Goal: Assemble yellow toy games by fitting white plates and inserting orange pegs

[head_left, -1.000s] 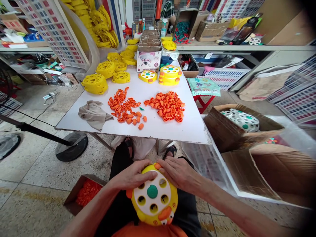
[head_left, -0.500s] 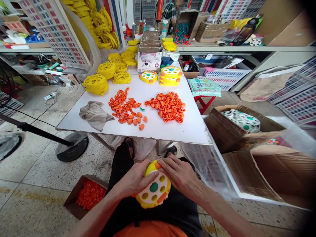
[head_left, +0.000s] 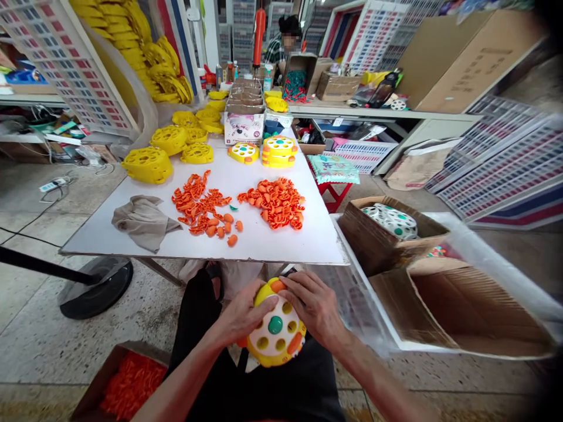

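Over my lap I hold a round yellow plastic toy (head_left: 269, 355) with a white, holed face, a green centre knob and orange pieces at its rim. My left hand (head_left: 246, 313) wraps its left side, thumb lying on the white face. On the upper right, my right hand (head_left: 313, 302) is closed on the rim, its fingers at an orange piece (head_left: 278, 286). The undersides of the fingers are hidden. Beyond the toy, two piles of small orange plastic pieces (head_left: 281, 202) lie on the white table (head_left: 264, 249).
A grey cloth (head_left: 145, 223) and yellow shells (head_left: 147, 166) lie on the table's left. Assembled toys (head_left: 278, 153) stand near a printed carton (head_left: 243, 129). A box of orange parts (head_left: 132, 384) is on the floor; open cardboard boxes (head_left: 475, 305) stand right. A person (head_left: 277, 50) sits behind.
The view has turned to the right, so the table appears further left. Both hands still grip the toy, and my right fingers have shifted slightly at the upper rim.
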Tool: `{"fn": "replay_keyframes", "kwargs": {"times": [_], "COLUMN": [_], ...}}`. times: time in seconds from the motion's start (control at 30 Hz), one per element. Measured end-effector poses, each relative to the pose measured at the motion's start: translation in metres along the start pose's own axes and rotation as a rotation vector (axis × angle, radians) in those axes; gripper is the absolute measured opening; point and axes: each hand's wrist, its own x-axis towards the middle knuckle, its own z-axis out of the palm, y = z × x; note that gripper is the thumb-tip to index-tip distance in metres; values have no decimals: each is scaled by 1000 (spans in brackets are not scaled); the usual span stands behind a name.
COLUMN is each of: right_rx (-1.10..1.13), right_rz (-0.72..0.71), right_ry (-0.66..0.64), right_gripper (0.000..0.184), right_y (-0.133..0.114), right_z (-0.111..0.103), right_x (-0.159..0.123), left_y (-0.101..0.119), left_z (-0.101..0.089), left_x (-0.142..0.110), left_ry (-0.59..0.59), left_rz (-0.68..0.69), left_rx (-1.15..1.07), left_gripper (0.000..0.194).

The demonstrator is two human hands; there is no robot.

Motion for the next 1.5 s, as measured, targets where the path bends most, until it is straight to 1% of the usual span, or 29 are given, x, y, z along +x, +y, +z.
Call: {"fn": "replay_keyframes", "kwargs": {"times": [0.17,0.23,0.3,0.33,0.4,0.47,0.5,0.53,0.6,0.73,0.83,0.93,1.0,1.07,1.1,1.17,1.27,1.37,1.43,1.5], "right_rx": [44,95,195,278,518,788,891,958,995,982,1023,1010,1012,1019,1001,927,861,942,1013,1067], "right_rz": [106,183,302,387,580,732,772,789,789,786,767,748,762,788,804,825,808,836,894,935], "right_ry": [3,19,31,24,-30,-137,-198,-249,-299,-260,-272,-265,-270,-270,-252,-194,-145,-131,-90,-39], "right_gripper": [24,24,24,24,28,35,38,39,38,32,31,30,32,40,44,50,47,52,58,61], "right_y": [19,24,27,27,25,22,19,17,11,3,-1,-3,-3,0,2,7,10,6,1,-4], "right_z": [-6,-7,-7,-8,-12,-20,-24,-28,-34,-38,-38,-36,-35,-36,-36,-39,-42,-37,-31,-24], "right_x": [3,3,3,3,6,11,14,17,22,26,27,29,29,27,26,22,12,1,-5,-9], "left_y": [3,5,7,8,11,15,18,20,25,30,32,29,24,17,14,9,7,9,9,8], "left_z": [12,15,16,15,11,5,3,0,-3,-7,-9,-9,-8,-6,-4,-2,-2,-2,-2,-2], "left_x": [30,38,42,43,42,39,36,33,28,19,15,14,16,18,20,23,25,24,24,23], "left_ry": [33,28,29,25,-1,-44,-63,-77,-85,-87,-88,-76,-74,-65,-39,47,197,303,342,367], "left_rz": [32,32,37,45,80,131,153,173,202,233,213,186,163,106,64,-14,-68,-97,-110,-118], "left_rx": [-28,-61,-72,-71,-50,2,34,64,108,163,171,130,52,-113,-219,-426,-627,-728,-795,-869], "left_gripper": [31,31,30,29,29,29,30,30,32,31,31,31,32,34,35,35,33,34,34,33]}}
